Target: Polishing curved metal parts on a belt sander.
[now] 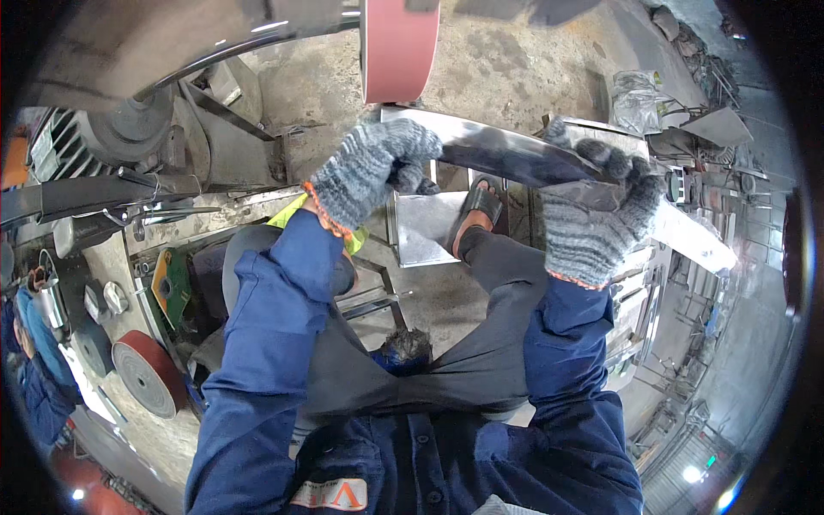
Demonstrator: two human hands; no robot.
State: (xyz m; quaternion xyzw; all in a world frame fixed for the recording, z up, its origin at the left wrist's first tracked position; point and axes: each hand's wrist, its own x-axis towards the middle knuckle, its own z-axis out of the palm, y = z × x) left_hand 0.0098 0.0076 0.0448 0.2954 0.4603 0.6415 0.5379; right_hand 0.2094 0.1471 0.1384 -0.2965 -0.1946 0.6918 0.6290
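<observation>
Steel blade (506,154) spans left-right beneath the red belt (399,47) — left hand (373,167) and right hand (596,215) both clamped on it.

Gloved left hand (371,167), right hand (596,215), gripping metal strip (506,154)

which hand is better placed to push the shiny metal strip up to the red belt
Left, likely. The left hand grips the shiny metal strip just below the red sanding belt; the right hand holds it farther out.
</observation>
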